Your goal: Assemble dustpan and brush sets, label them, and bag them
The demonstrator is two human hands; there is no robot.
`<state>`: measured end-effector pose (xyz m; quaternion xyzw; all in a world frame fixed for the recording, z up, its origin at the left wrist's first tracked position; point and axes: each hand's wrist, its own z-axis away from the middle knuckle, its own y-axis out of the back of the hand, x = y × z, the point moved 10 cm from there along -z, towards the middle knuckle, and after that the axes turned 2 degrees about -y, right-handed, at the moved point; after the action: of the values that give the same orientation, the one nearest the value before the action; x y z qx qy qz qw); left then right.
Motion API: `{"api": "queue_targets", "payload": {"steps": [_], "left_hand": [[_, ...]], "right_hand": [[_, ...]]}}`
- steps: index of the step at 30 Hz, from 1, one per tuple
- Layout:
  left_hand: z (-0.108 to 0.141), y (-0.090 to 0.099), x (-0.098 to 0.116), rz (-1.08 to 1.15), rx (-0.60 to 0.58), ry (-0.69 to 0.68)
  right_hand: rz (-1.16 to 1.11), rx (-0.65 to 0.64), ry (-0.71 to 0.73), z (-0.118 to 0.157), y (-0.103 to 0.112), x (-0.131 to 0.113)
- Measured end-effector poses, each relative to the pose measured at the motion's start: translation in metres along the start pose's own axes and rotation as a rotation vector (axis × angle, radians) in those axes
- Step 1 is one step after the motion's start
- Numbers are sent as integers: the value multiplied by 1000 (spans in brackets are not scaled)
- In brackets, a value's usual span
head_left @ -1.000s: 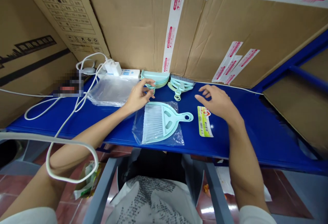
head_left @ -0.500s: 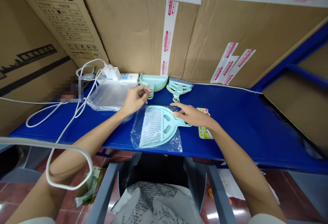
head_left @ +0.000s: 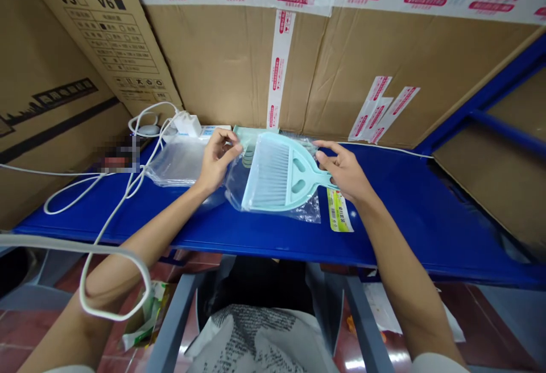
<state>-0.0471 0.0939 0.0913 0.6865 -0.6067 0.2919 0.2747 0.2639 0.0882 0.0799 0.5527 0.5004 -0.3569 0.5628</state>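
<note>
A mint-green dustpan with a white-bristled hand brush (head_left: 294,177) lies inside a clear plastic bag (head_left: 310,214), its handle sticking out of the bag's right side. My left hand (head_left: 218,160) pinches the bag's upper left corner between thumb and fingers. At the upper right, my right hand (head_left: 344,171) has thumb and fingers closed on the bag's edge, just above the handle. The bagged set is held up a little over the blue table (head_left: 409,208). Beneath the right hand lies a yellow-green printed card (head_left: 340,216).
Behind the bag, a stack of mint dustpans (head_left: 256,132) is partly covered. To the left lie a pile of clear bags (head_left: 179,160), a power strip with a white plug (head_left: 188,125) and looped white cable (head_left: 96,248). Cardboard (head_left: 230,66) walls the back.
Both hands have closed on the bag's upper edge. The bagged dustpan and brush have risen from the table and moved away from me and slightly right.
</note>
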Motion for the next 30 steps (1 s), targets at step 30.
{"api": "queue_targets", "payload": {"steps": [30], "left_hand": [[7,-15,-23,297,-43,346]], "right_hand": [[-19,312,353,5,15,-23]]}}
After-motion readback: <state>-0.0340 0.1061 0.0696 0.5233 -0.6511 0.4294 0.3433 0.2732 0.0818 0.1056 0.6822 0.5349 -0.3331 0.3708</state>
